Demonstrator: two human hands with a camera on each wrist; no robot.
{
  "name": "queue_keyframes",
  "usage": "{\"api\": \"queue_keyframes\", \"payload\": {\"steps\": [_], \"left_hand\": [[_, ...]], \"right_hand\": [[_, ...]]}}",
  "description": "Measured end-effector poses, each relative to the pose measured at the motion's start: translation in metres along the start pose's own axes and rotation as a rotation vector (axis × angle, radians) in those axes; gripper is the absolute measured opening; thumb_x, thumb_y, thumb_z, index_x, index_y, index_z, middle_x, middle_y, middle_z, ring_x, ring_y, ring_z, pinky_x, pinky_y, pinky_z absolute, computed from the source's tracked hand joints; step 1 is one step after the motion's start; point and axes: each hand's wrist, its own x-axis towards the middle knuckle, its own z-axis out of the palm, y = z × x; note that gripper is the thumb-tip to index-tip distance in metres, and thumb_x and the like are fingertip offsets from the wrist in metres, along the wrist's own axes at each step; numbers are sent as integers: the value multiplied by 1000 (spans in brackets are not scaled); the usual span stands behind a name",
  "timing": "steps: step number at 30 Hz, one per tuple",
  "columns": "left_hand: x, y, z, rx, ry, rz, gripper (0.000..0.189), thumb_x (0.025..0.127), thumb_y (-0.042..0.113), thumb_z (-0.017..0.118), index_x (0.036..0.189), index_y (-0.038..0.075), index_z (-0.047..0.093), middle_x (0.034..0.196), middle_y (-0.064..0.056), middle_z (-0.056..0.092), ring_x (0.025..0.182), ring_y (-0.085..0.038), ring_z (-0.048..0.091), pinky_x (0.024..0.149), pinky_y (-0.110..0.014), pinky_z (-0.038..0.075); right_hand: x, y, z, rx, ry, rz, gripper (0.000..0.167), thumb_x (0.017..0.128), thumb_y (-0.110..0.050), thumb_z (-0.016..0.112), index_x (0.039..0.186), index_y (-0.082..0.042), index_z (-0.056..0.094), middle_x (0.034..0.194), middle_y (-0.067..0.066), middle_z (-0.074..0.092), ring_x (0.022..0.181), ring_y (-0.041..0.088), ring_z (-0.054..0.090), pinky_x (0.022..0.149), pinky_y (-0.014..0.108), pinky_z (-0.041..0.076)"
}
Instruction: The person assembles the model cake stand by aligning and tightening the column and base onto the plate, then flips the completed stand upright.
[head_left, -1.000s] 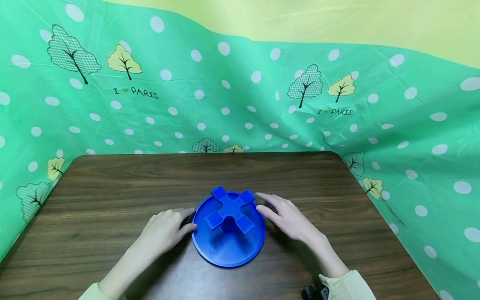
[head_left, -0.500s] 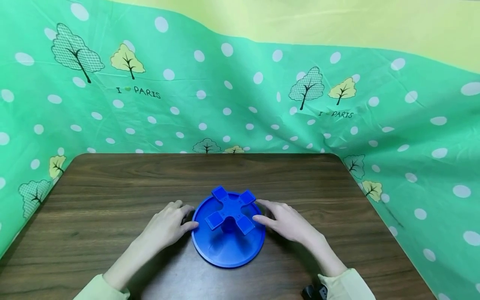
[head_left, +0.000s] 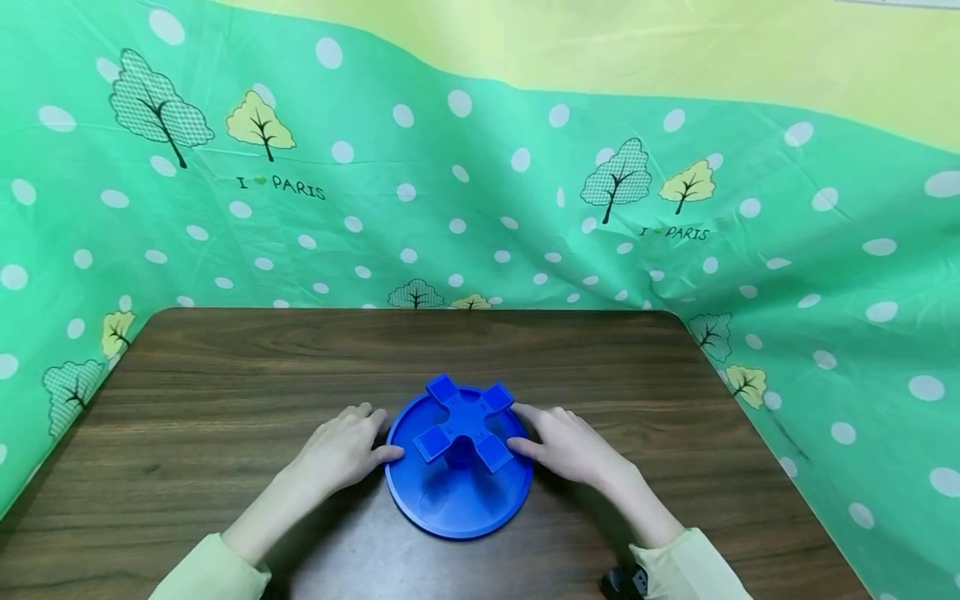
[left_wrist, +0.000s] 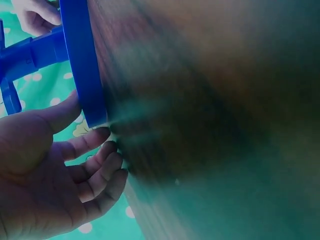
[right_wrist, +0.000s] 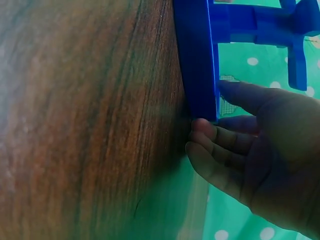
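A blue round stand [head_left: 459,508] sits on the wooden table, a wide flat disc with a raised rim. From its middle rises a short post, topped by a four-armed cross [head_left: 463,421]. My left hand [head_left: 341,450] grips the disc's left rim, thumb over the top face and fingertips down at the edge by the tabletop. On the opposite rim, my right hand [head_left: 573,446] holds on the same way, its thumb just below the cross's right arms. Both wrist views show the disc [left_wrist: 82,65] edge-on, with thumb and fingers [right_wrist: 225,140] around its border.
The dark wooden table [head_left: 300,350] has rounded far corners. A green cloth [head_left: 450,167] with white dots and printed trees hangs behind it and along the sides. A small black object [head_left: 624,582] lies by the right sleeve.
Both hands have closed in on the disc: the left thumb has slid further over the rim, and the right fingers have come down onto the right edge. The stand stays in place.
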Motion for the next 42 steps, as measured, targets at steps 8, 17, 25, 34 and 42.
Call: {"api": "queue_keyframes", "payload": {"steps": [8, 17, 25, 34, 42], "left_hand": [[2, 0, 0, -20, -40, -16, 32, 90, 42, 76, 85, 15, 60, 83, -2, 59, 80, -20, 57, 66, -43, 48], [1, 1, 4, 3, 18, 20, 19, 90, 29, 72, 84, 14, 62, 85, -6, 63, 82, -26, 63, 68, -48, 52], [4, 5, 7, 41, 48, 16, 15, 85, 21, 68, 76, 13, 61, 83, -8, 65, 80, -30, 66, 64, -51, 54], [5, 8, 0, 66, 37, -20, 19, 82, 22, 69, 70, 15, 56, 77, -5, 66, 71, -27, 66, 57, -49, 51], [6, 10, -9, 63, 71, -40, 15, 85, 24, 69, 78, 14, 60, 73, -6, 64, 66, -25, 62, 54, -46, 49]], "right_hand": [[3, -1, 1, -61, 15, -13, 48, 96, -24, 72, 139, -7, 62, 62, -9, 45, 59, 6, 47, 58, 24, 40], [3, -2, 6, -63, 45, 26, 45, 95, -17, 69, 139, -7, 62, 59, -7, 41, 51, 8, 40, 46, 24, 24], [3, 0, 8, -10, 67, 35, 45, 93, -14, 68, 137, -8, 64, 55, -9, 42, 46, 6, 39, 44, 22, 26], [6, 0, 3, 75, 53, 35, 49, 89, -12, 69, 137, -7, 64, 62, -9, 56, 51, 6, 50, 47, 21, 35], [8, -2, -5, 106, 82, 20, 48, 87, -10, 68, 135, -5, 64, 66, -9, 61, 51, 6, 52, 47, 22, 42]]}}
